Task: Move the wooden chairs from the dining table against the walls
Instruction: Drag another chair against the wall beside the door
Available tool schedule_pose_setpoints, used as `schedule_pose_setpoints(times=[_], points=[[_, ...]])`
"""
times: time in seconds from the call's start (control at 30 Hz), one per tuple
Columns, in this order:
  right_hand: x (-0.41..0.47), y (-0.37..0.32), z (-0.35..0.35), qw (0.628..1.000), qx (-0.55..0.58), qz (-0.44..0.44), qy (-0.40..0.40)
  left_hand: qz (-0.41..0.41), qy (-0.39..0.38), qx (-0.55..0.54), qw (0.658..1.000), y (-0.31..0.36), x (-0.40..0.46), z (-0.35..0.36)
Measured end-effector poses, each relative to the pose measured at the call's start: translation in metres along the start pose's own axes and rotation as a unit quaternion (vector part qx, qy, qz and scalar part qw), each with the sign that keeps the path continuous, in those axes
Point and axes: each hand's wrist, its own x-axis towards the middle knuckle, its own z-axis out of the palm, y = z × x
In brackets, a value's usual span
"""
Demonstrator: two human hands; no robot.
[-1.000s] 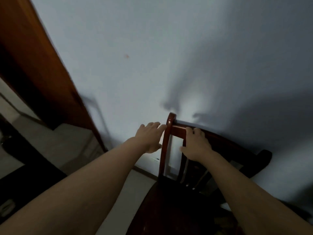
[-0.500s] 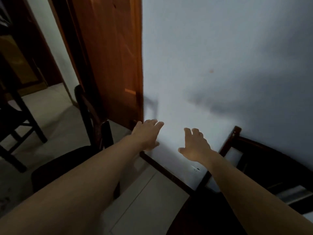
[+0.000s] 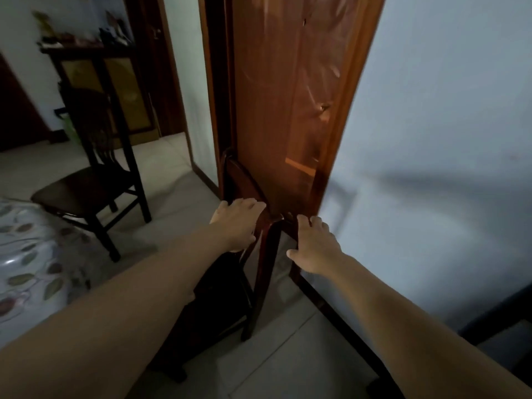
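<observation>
A reddish wooden chair (image 3: 266, 269) stands in front of me, its back close to a wooden door (image 3: 288, 96). My left hand (image 3: 236, 223) lies flat over the chair's top rail, fingers stretched out. My right hand (image 3: 313, 246) is spread open at the rail's right corner, fingertips just beside it; I cannot tell whether it touches. A second dark wooden chair (image 3: 89, 182) stands free on the floor to the left. At the bottom right edge, part of another dark chair (image 3: 501, 321) sits against the white wall (image 3: 431, 139).
A table with a leaf-patterned cloth (image 3: 28, 254) fills the lower left. A dark cabinet (image 3: 100, 76) with small items on top stands at the back left. A dark skirting board (image 3: 339, 318) runs along the wall. Pale floor tiles (image 3: 288, 355) lie below the chair.
I let go of the chair by the white wall and turned left. Both open hands swung across to the chair at the door, and the left hand has landed on its top rail.
</observation>
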Motion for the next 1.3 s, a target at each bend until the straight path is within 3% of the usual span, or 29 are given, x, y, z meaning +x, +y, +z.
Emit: schedule_pose_setpoints(times=[0.3,0.6,0.8,0.97,1.1,1.3], points=[[0.135,-0.029,0.011,0.997,0.039,-0.043,-0.044,-0.046,-0.043,0.047,0.997,-0.062,0.099,0.022],[0.222,-0.042,0.049,0.984,0.106,-0.025,-0.139,-0.009,-0.067,0.090,0.994,-0.093,0.197,0.054],[0.249,-0.047,0.057,0.953,0.247,0.070,-0.161,0.075,0.008,0.127,0.989,-0.110,0.229,0.067],[0.247,-0.057,0.054,0.943,0.271,0.124,-0.148,0.146,0.060,0.142,0.977,-0.123,0.232,0.074],[0.228,-0.073,0.055,0.946,0.274,0.117,-0.131,0.182,0.086,0.160,0.966,-0.139,0.223,0.070],[0.190,-0.095,0.057,0.948,0.267,0.092,-0.143,0.286,0.057,0.154,0.944,-0.159,0.197,0.051]])
